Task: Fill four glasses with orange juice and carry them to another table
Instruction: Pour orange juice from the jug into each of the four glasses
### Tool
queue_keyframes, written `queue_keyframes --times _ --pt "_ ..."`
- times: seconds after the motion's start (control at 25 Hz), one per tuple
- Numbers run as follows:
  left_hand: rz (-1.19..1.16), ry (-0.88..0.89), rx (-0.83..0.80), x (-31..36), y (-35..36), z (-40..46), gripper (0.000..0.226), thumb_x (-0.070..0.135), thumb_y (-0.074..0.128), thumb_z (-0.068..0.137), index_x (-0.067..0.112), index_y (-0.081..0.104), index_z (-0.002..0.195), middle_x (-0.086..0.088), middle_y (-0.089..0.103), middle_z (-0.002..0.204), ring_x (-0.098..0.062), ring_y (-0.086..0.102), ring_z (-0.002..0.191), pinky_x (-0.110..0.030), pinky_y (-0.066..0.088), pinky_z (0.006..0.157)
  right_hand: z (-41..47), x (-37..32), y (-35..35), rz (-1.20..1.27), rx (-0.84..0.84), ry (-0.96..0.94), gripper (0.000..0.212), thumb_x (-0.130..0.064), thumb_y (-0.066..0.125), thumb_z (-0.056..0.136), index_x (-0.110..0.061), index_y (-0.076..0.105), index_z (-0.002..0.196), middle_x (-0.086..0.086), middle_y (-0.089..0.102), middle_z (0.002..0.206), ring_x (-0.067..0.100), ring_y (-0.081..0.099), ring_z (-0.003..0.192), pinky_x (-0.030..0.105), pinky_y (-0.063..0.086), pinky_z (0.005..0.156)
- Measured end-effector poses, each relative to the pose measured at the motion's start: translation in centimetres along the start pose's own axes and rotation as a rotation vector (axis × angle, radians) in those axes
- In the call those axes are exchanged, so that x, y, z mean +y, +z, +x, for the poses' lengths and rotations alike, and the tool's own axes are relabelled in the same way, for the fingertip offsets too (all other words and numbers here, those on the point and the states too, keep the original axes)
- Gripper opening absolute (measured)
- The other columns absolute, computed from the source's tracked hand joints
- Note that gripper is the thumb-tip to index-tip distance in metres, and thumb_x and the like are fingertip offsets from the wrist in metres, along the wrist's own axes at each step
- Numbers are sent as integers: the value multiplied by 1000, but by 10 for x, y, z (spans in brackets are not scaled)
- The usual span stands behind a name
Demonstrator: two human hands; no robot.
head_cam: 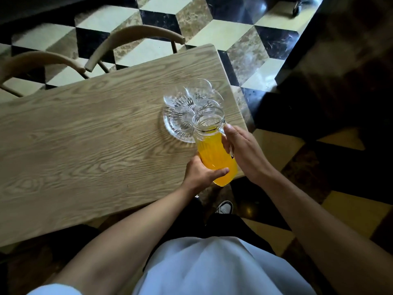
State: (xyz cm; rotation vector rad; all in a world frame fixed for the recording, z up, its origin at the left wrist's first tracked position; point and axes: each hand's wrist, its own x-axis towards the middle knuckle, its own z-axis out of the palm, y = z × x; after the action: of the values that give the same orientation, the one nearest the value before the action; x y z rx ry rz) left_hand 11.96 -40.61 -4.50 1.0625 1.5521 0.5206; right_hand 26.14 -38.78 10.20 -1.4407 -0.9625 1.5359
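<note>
Over the table [85, 133], both hands grip the unlabelled juice pitcher [214, 154]: left hand [202, 173]; right hand [244, 150].

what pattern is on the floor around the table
A cube-illusion tile pattern in cream, black and mottled brown marble, clearest at the top of the head view.

Wooden table, glass dish, two chairs

A sectioned glass dish [187, 111] sits on the table [85, 141]; chairs [131, 39] stand beyond it.

Clear ribbed glass pitcher [214, 150] of orange juice. Clear cut-glass divided dish [187, 109], glossy and patterned. Matt, strongly grained wooden table [85, 145]. Polished floor [240, 33], probably marble tiles. Smooth bentwood chair backs [131, 39].
</note>
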Motion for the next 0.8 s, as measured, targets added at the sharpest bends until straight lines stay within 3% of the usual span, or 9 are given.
queue_keyframes --times 0.2,0.32,0.44,0.64,0.8 --pt "-67 5 -104 -1 19 20 86 48 102 48 19 69 122 -3 82 112 -26 79 104 -56 62 93 10 2 -24 -133 113 -7 38 -25 51 106 7 68 93 6 56 68 12 51 64 18 40 60" --pt "-117 12 -152 -3 23 28 92 46 105 47 18 67 126 -5 81 116 -26 79 105 -57 62 94 14 1 -27 -159 197 -1 34 -32 63 99 0 76 93 -4 69 65 6 63 65 24 50 64" --pt "-167 -1 -203 -6 23 34 94 44 106 48 13 67 127 -9 80 118 -30 78 107 -59 62 95 22 -3 -23 -139 258 23 42 -38 69 92 4 75 91 22 71 76 21 64 71 51 54 67" --pt "-196 -3 -209 2 16 43 91 38 105 48 14 65 126 -7 80 117 -26 78 106 -55 63 94 30 -6 -27 -8 215 57 40 -26 62 100 13 69 97 12 69 78 25 63 78 42 51 80" --pt "-203 25 -206 11 9 47 89 41 104 50 19 67 127 -2 80 117 -16 78 106 -38 65 88 33 -11 -26 -87 203 -19 37 -21 56 103 13 69 97 16 70 82 24 64 77 41 53 77"
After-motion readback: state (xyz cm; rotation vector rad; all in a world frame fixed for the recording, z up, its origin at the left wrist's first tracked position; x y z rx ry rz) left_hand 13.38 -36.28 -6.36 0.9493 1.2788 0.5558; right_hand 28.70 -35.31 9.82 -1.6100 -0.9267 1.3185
